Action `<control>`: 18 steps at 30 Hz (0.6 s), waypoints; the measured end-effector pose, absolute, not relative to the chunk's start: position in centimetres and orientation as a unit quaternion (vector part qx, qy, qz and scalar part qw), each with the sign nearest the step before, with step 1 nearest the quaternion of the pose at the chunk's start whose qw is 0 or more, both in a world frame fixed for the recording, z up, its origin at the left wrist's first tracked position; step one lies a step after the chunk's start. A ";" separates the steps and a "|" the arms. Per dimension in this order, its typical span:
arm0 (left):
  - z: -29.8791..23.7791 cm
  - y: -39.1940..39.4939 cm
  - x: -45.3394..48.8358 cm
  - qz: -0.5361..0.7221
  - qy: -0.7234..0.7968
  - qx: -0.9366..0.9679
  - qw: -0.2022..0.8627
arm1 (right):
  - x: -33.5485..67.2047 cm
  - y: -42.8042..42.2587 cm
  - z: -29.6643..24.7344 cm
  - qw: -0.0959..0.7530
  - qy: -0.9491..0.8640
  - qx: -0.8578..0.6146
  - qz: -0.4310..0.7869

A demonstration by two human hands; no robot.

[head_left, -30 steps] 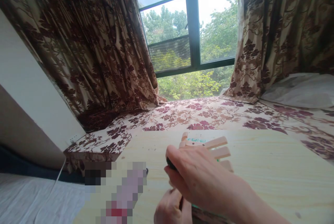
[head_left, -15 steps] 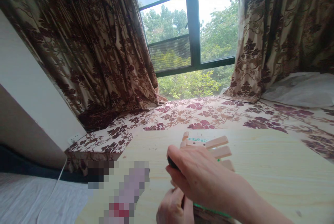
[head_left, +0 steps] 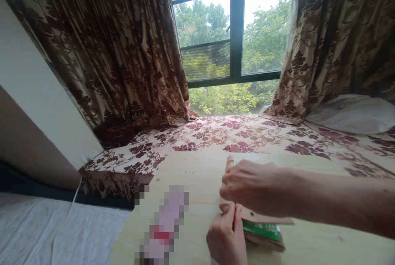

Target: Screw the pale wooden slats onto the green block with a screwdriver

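Note:
My right hand point(head_left: 247, 182) is a closed fist, knuckles up, over a pale wooden slatted piece point(head_left: 230, 160); whatever is inside the fist is hidden. Just below it, my left hand point(head_left: 226, 232) has thumb and forefinger pinched at the near left edge of the wood. A thin wooden strip point(head_left: 271, 219) with a dark hole sticks out to the right from under both hands. Beneath that strip lies a green pack with white print point(head_left: 261, 230), its brown side facing me. My right hand and forearm cover most of the slats.
The hands work on a pale wood-grain board point(head_left: 191, 211). A blurred-out pinkish object with a red band point(head_left: 173, 211) lies to the left. Behind are a floral cloth point(head_left: 240, 133), a white plastic bag point(head_left: 354, 112), curtains point(head_left: 138, 51) and a window point(head_left: 236, 30).
My right fist has turned, its forearm now coming in from the right side, and hides the dark round end seen in it before. The green pack shows more. The view has shifted slightly.

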State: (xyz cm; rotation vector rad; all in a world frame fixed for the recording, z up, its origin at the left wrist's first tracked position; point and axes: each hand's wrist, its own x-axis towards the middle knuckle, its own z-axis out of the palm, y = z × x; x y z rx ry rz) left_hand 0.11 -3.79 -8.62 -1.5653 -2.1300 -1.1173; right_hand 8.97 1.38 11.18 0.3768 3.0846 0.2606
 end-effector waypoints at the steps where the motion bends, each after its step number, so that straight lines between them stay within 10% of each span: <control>1: -8.6 -3.8 0.1 -0.383 -0.736 -0.542 0.134 | 8.5 1.2 11.2 0.034 0.988 0.118 0.092; 18: -9.7 -3.5 -1.0 -0.382 -0.731 -0.555 0.108 | 7.9 1.7 9.2 0.074 0.972 0.103 0.199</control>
